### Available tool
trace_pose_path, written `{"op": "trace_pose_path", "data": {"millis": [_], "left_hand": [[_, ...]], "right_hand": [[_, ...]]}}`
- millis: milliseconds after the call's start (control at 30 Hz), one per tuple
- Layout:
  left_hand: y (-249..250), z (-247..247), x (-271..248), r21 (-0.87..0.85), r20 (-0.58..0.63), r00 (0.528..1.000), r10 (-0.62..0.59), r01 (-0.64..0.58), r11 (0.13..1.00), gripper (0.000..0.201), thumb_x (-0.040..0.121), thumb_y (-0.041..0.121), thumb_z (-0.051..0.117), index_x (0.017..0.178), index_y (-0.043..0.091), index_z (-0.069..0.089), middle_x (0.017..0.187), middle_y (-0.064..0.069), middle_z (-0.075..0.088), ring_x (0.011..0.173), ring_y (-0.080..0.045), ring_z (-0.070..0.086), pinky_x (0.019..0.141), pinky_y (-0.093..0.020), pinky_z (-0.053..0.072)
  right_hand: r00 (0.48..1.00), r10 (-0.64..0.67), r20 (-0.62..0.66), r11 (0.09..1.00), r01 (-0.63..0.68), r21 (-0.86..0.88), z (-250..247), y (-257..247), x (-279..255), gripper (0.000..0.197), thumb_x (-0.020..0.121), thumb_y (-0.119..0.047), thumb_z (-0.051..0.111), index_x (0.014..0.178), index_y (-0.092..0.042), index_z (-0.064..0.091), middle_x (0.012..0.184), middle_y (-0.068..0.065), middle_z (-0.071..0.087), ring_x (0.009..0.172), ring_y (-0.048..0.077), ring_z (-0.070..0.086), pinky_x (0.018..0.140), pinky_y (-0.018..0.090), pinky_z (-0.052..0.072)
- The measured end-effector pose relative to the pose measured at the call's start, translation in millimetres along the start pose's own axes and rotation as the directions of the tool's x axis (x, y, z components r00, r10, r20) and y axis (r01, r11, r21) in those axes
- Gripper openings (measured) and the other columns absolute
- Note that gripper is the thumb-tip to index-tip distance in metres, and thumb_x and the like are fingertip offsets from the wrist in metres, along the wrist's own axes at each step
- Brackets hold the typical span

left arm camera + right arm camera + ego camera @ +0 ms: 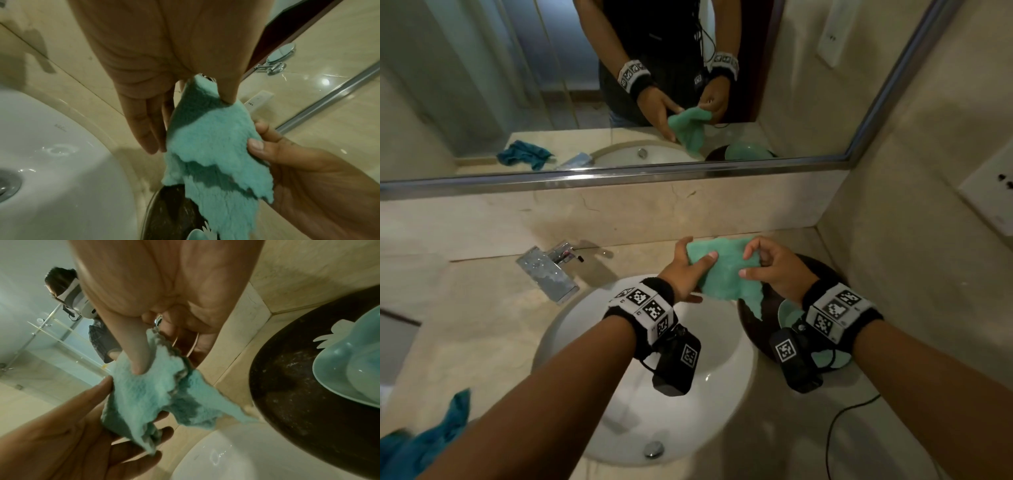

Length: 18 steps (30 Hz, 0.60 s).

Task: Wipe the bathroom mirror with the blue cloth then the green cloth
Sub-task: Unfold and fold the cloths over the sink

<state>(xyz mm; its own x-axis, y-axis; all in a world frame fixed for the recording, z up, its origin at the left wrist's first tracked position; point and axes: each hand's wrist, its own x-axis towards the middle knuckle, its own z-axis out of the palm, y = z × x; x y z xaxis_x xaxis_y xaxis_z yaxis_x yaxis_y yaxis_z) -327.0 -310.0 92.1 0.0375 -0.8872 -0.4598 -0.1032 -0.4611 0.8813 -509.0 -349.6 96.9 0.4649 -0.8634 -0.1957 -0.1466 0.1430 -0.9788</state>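
I hold the green cloth (722, 274) in both hands, above the counter just right of the sink and below the mirror (534, 85). My left hand (698, 253) grips its left side, thumb on top and fingers underneath. My right hand (746, 263) pinches its right edge between thumb and forefinger. A ragged corner of the cloth hangs down. The left wrist view shows the green cloth (209, 138) under my thumb. In the right wrist view the green cloth (144, 394) is bunched between the two hands. The blue cloth (424, 435) lies crumpled on the counter at the near left.
A white sink basin (722, 394) sits below my hands, with a chrome faucet (551, 270) at its back left. A dark round tray (760, 329) holding a pale green dish (787, 311) stands right of the sink. A black cable (842, 421) trails over the counter. The side wall is close on the right.
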Motion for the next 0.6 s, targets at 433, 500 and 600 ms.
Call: {"op": "trace_pose_path", "data": {"millis": [433, 500, 600], "left_hand": [[-0.1, -17.3, -6.1, -0.05, 0.035, 0.98, 0.196, -0.194, 0.98, 0.036, 0.085, 0.003, 0.063, 0.094, 0.033, 0.046, 0.095, -0.01, 0.063, 0.087, -0.029, 0.064, 0.079, -0.044, 0.055], [2.0, -20.7, -8.2, -0.035, 0.044, 0.979, 0.199, -0.198, 0.98, 0.045, 0.084, -0.001, 0.063, 0.099, 0.038, 0.046, 0.1, -0.008, 0.064, 0.093, -0.028, 0.064, 0.08, -0.043, 0.056], [3.5, -27.6, -12.4, -0.002, 0.104, 0.979, 0.176, -0.177, 0.984, 0.064, 0.08, -0.009, 0.063, 0.114, 0.041, 0.042, 0.11, -0.008, 0.063, 0.1, -0.026, 0.063, 0.085, -0.043, 0.055]], "right_hand": [[0.808, 0.589, 0.005, 0.808, -0.588, -0.046, 12.0, 3.5, -6.5, 0.068, 0.082, -0.072, 0.038, 0.129, -0.024, 0.043, 0.127, 0.012, 0.054, 0.108, 0.033, 0.057, 0.087, 0.046, 0.049], [0.796, 0.605, 0.012, 0.796, -0.605, -0.027, 14.7, 3.7, -4.3, 0.069, 0.081, -0.074, 0.036, 0.127, -0.022, 0.044, 0.126, 0.016, 0.055, 0.107, 0.034, 0.058, 0.083, 0.043, 0.05], [0.854, 0.519, -0.027, 0.854, -0.517, 0.058, 19.9, -1.8, -2.6, 0.047, 0.091, -0.048, 0.049, 0.124, -0.015, 0.049, 0.121, 0.014, 0.056, 0.107, 0.033, 0.057, 0.086, 0.042, 0.05]]}}
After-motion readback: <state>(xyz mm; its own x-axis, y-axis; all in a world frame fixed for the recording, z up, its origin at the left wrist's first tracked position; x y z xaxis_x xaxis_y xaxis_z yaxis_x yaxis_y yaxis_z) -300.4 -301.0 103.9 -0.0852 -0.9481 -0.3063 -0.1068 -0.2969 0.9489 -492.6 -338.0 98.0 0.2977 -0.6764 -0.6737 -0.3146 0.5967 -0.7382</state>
